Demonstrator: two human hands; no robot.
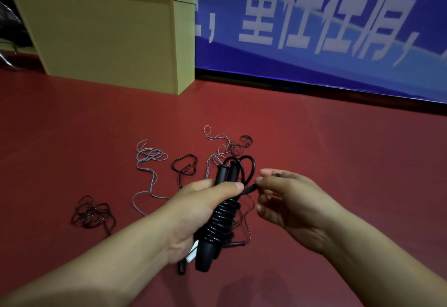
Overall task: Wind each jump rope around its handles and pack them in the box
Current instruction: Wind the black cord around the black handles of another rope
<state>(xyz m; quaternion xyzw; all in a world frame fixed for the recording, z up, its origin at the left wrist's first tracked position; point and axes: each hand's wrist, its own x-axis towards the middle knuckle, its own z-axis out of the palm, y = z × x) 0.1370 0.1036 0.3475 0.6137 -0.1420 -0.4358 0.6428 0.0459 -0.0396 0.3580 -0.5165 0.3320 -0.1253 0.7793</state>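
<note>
L hand grips black jump rope, coiled round its handles, held above red floor. R hand pinches rope's loose end. Box stands well behind; blue banner shows white Chinese characters.

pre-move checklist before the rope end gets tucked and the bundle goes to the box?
1. Left hand grips both handles: ok.
2. Black rope coiled around handles: ok.
3. Right hand pinches the rope end: ok.
4. Top loop wound in: not ok, stands free.
5. Box open to receive: cannot tell.
6. Loose ties on floor clear of bundle: cannot tell, some lie behind it.
</note>
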